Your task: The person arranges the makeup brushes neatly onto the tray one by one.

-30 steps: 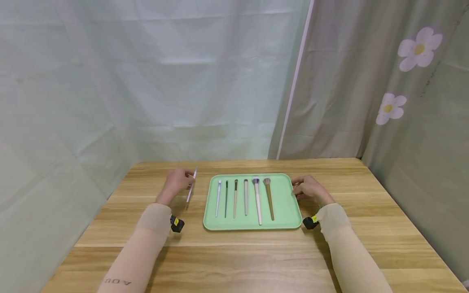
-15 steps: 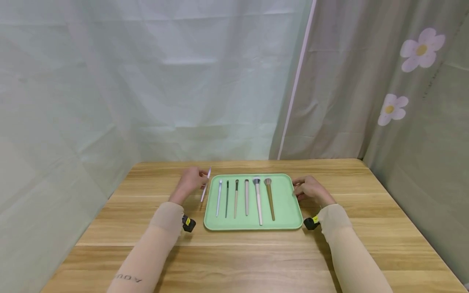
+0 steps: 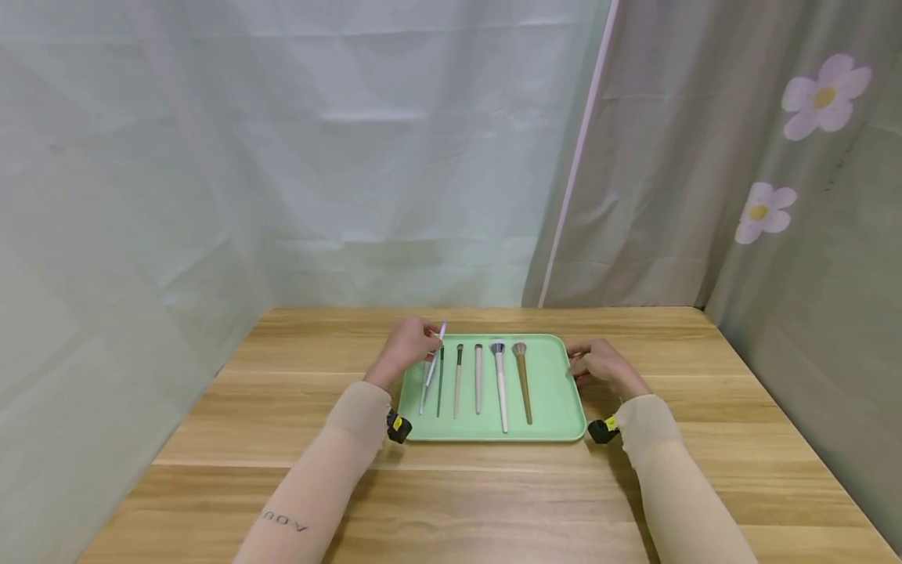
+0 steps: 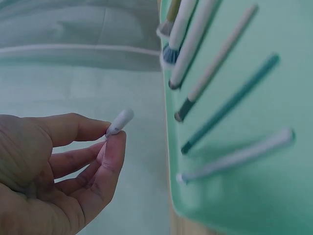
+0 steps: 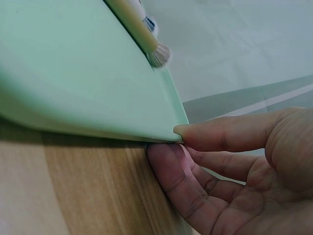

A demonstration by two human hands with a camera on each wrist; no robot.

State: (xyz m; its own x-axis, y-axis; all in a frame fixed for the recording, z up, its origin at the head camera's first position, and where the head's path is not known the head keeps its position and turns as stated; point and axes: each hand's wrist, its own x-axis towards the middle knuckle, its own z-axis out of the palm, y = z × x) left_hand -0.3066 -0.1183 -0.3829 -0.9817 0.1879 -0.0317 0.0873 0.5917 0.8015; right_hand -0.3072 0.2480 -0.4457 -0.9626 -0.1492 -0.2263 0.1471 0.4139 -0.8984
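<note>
In the head view my left hand (image 3: 409,345) is over the back left corner of the light green tray (image 3: 553,392). Between thumb and fingertips it pinches a slim whitish makeup brush (image 4: 121,121), raised and tilted above the tray's left part. My right hand (image 3: 599,366) grips the tray's right rim, thumb on top and a finger underneath in the right wrist view. Side by side in the tray lie several makeup brushes: a pale lavender one (image 4: 239,156), a dark green one (image 4: 232,103), a beige one (image 3: 457,384), a greyish one (image 3: 478,380), a large white one (image 3: 502,388) and a brown one (image 3: 524,388).
The tray stands on a wooden table (image 3: 451,501), towards its back edge. Behind hangs a pale curtain (image 3: 395,172), with a grey flowered curtain (image 3: 648,172) on the right. Each wrist carries a small black camera (image 3: 398,427).
My left hand has carried the whitish brush rightwards, from beside the tray to over its left part. The right hand has stayed at the tray's right rim.
</note>
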